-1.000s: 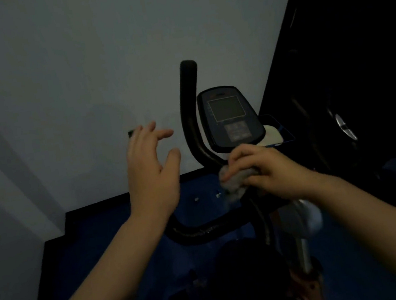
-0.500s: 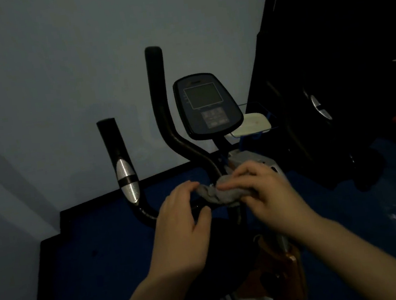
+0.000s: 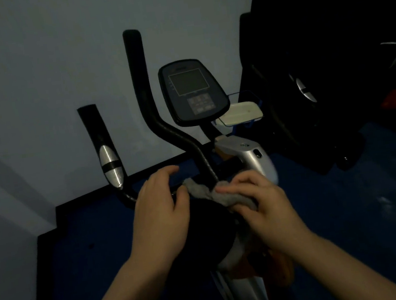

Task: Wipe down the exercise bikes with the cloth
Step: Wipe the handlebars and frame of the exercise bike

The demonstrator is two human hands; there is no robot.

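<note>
At frame centre a crumpled grey cloth is pinched by the right hand and left hand fingers at the black curved handlebar; the dark oval console seemingly awaits wiping.

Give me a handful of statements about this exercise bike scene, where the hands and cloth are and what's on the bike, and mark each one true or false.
1. The right hand holds the crumpled grey cloth at the black handlebar. True.
2. The left hand is raised high beside the dark oval console. False: it is low, at the handlebar's crossbar, next to the cloth.
3. The console's screen is lit brightly. False: it looks dark.
4. A silver sensor patch sits on the left handlebar grip. True.
5. The floor is red. False: it is blue.
</note>
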